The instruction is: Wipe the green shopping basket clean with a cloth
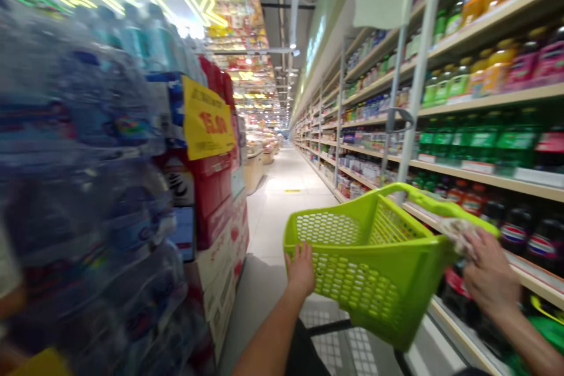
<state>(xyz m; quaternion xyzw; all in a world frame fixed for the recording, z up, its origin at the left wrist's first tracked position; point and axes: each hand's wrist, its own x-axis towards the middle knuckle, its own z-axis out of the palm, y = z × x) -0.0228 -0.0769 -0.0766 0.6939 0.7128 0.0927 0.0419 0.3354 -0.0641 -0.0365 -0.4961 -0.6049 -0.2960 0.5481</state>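
Observation:
A lime-green plastic shopping cart (374, 267) with holes in its walls stands turned sideways in front of me. My left hand (302, 270) lies against the left end of its basket, fingers stretched out near the rim. On the right, my right hand (489, 270) is closed around a crumpled whitish cloth (458, 232), pressing it at the end of the cart's handle (427, 202). Part of the cloth is hidden under the fingers. Below the basket, a dark frame bar (330, 327) of the cart shows.
Shelves of bottled drinks (484, 138) run along the right side, close to the cart. At left rise stacked water bottle packs (88, 200) and red boxes (214, 188) with a yellow price sign (207, 120). A pale aisle floor (282, 188) stretches ahead between them.

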